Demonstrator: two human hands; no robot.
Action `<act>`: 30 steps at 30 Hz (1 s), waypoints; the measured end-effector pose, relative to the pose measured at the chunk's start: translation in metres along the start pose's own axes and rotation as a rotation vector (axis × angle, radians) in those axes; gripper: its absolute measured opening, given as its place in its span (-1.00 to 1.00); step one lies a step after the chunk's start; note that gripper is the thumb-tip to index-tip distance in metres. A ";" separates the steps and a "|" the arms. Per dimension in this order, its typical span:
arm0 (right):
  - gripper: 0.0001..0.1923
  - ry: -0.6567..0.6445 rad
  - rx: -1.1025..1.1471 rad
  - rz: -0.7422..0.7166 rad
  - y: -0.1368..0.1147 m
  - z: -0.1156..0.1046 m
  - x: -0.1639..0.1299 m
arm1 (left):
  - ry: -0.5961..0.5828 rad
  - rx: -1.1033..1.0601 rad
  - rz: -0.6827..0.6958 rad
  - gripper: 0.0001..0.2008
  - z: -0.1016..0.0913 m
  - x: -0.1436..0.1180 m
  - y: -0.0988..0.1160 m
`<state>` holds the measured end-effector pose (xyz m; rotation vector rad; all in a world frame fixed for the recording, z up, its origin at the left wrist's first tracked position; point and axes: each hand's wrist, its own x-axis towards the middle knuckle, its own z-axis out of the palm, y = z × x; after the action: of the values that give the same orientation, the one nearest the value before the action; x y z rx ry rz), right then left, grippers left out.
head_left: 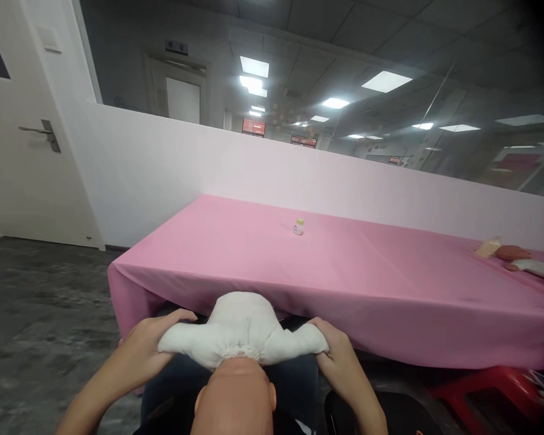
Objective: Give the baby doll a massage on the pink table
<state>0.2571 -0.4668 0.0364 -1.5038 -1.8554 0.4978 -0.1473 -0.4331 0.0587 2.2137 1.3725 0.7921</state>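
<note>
A baby doll (242,329) with a white cloth body and a bald plastic head lies over my lap, its head toward me and cut off by the lower edge of the view. My left hand (156,341) is closed around the end of one of its outstretched cloth arms. On the other side, my right hand (333,344) grips the end of the opposite arm. The doll's body reaches toward the front edge of a table with a pink cloth (254,254); whether it touches the cloth I cannot tell.
A small bottle with a yellow-green cap (298,227) stands on the pink cloth. At the table's right lies another doll (514,254) beside a pale yellow object (488,247). A red stool (494,386) is at lower right. Behind rises a white wall with glass; a door (31,151) is left.
</note>
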 end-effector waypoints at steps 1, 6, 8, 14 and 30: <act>-0.76 -0.035 -0.023 0.022 0.001 -0.001 -0.001 | -0.018 0.001 -0.004 -0.61 -0.002 -0.001 0.000; -0.81 -0.236 -0.025 0.031 0.005 0.003 -0.002 | -0.181 -0.023 0.045 -0.66 -0.002 -0.002 0.003; -0.80 -0.242 0.012 0.021 0.006 0.005 -0.002 | -0.224 -0.018 0.054 -0.66 0.000 -0.001 0.004; -0.78 -0.193 0.101 0.039 0.004 0.002 -0.003 | -0.240 0.030 0.038 -0.65 -0.002 0.004 0.011; -0.40 -0.283 0.814 0.046 0.010 0.013 -0.018 | 0.178 -0.286 -0.014 -0.65 0.001 0.031 0.033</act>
<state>0.2565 -0.4794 0.0157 -0.9438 -1.5096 1.3497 -0.1136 -0.4188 0.0855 1.9502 1.2611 1.1273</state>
